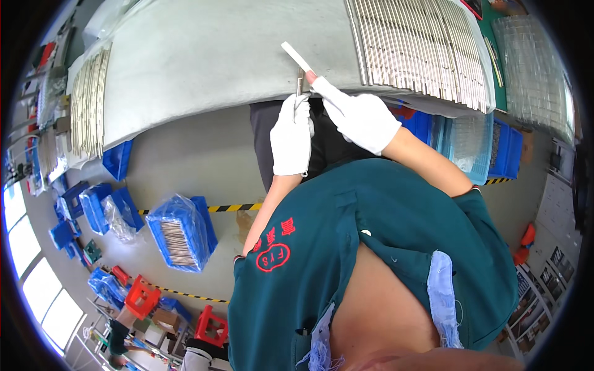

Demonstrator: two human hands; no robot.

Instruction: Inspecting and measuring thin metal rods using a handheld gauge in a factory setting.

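The left hand (292, 139) grasped the rod (300, 85), whose long axis pointed forward over the cloth (210, 62), while the right hand (366, 120), just to the right, pinched the strip (296, 55), which slanted forward-left past the rod's tip, contact unclear.

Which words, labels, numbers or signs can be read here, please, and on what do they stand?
Dark green cloth shirt: red embroidered characters and oval emblem, partly legible, not copied here.
Slim white stick in the right white-gloved hand, silver metal rod in the left hand: no readable text.
Black-and-yellow floor tape: wordless.
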